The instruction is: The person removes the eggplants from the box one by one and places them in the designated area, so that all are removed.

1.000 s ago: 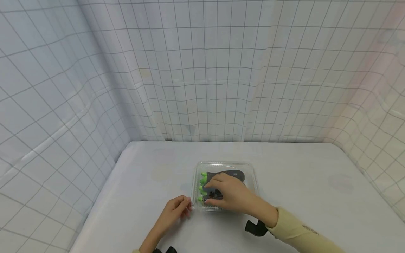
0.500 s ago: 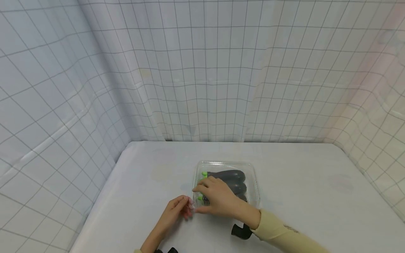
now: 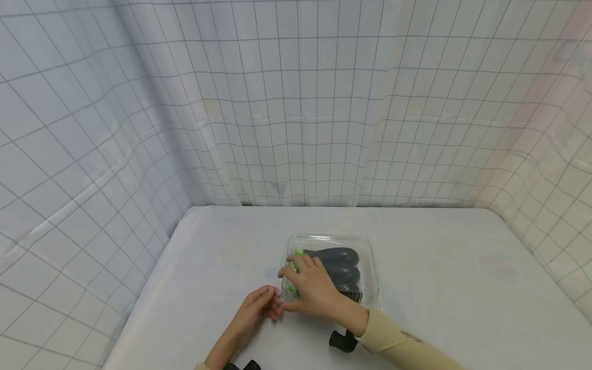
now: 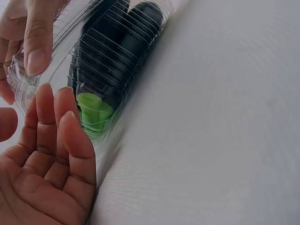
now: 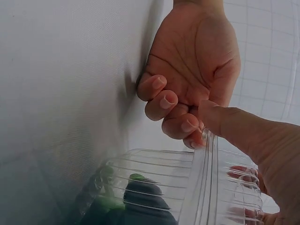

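A clear plastic clamshell container [image 3: 371, 262] sits on the white table [image 3: 462, 288], holding several dark eggplants [image 3: 339, 258] with green stems [image 4: 93, 110]. My right hand [image 3: 311, 288] lies over the container's left end. Its fingers are on the lid [image 4: 35, 44] and its thumb [image 5: 243, 133] is at the near left edge, pinching the lid. My left hand [image 3: 259, 306] is at the near left corner with fingers curled [image 5: 168, 101]. It appears to pinch that corner.
Gridded white curtains [image 3: 296, 103] close in the table at the back and on both sides. The table's left edge [image 3: 152, 277] runs close to my left hand. A black wrist strap [image 3: 342, 341] shows under my right sleeve.
My right hand slid left across the lid from the middle to the left end, uncovering the eggplants. The left hand stayed at the near left corner.
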### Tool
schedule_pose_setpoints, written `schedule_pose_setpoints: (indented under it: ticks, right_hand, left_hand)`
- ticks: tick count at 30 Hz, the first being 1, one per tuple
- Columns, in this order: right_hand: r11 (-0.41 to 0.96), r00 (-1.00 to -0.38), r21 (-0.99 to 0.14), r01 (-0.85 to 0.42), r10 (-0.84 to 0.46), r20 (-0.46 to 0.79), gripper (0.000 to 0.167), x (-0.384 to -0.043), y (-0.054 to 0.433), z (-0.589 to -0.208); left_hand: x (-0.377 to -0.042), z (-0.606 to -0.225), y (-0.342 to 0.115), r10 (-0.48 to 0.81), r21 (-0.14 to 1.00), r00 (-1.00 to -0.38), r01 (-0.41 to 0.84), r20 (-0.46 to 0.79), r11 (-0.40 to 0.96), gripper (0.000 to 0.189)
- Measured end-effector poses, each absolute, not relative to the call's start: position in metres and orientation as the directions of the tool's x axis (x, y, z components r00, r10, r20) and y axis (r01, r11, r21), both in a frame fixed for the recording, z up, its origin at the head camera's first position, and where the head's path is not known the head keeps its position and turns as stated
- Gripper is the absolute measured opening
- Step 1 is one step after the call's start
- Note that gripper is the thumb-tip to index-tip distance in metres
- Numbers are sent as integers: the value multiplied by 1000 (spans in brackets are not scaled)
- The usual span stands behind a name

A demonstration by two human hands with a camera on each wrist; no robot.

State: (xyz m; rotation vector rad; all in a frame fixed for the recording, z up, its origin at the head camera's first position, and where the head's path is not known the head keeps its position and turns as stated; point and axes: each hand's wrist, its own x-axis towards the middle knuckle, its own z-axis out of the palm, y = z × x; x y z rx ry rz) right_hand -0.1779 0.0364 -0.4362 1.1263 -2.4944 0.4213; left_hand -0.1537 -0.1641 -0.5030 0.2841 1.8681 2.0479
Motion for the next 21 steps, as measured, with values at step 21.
schedule_pose_setpoints:
  ticks: [21]
  right_hand:
    - [667,-619,-61,-742,-648,443,48,-176,33,-445]
  left_hand:
    - [-153,-503,-165,434,987,-896,-139,-91,-81,36]
